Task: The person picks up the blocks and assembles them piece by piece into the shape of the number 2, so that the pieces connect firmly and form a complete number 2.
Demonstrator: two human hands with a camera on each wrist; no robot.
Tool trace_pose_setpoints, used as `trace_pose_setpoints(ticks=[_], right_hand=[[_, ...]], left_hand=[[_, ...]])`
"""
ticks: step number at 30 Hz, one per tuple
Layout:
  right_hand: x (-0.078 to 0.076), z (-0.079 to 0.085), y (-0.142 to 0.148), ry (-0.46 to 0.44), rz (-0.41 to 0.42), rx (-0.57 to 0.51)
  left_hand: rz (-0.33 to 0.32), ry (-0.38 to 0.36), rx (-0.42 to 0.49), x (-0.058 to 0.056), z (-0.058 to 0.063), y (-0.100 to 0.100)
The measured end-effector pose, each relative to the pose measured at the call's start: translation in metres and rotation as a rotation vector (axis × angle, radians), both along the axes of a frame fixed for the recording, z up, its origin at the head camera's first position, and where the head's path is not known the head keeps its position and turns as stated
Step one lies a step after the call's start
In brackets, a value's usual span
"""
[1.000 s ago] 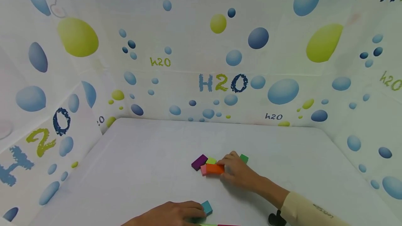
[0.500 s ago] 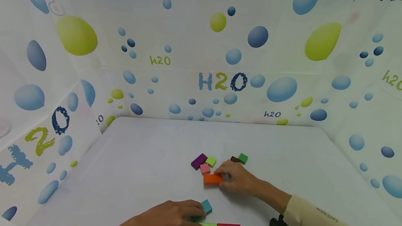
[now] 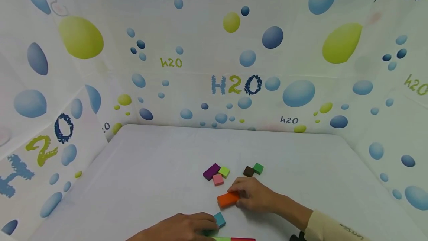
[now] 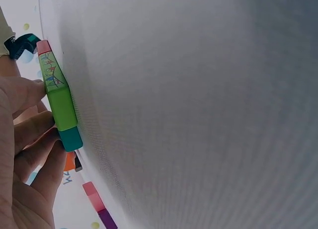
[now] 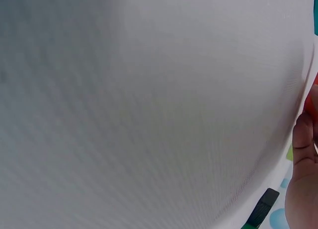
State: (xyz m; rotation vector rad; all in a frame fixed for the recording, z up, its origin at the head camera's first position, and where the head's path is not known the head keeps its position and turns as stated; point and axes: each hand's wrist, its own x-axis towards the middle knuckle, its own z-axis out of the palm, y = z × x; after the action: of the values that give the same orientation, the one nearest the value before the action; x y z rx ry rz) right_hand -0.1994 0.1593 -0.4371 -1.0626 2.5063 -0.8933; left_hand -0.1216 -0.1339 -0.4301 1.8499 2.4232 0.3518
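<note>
The right hand (image 3: 255, 195) pinches the orange block (image 3: 226, 199) by one end, the other jutting leftward, while the nearly closed left hand (image 3: 190, 226) grips the light-green block (image 4: 62, 107) and adjoining teal block (image 4: 70, 139), seemingly to steady them.

Hands (image 3: 188, 226) (image 3: 255, 195) apart, fingers (image 4: 35, 129) bent
</note>
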Motion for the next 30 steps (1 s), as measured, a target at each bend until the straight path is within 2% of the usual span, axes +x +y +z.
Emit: trace_pose_setpoints(ticks=[15, 30], right_hand=[[0.008, 0.005, -0.002, -0.055, 0.029, 0.066], [0.014, 0.010, 0.003, -0.069, 0.072, 0.072]], left_hand=[[-0.027, 0.031, 0.039, 0.000, -0.002, 0.000], [0.010, -0.003, 0.025, 0.007, -0.001, 0.003]])
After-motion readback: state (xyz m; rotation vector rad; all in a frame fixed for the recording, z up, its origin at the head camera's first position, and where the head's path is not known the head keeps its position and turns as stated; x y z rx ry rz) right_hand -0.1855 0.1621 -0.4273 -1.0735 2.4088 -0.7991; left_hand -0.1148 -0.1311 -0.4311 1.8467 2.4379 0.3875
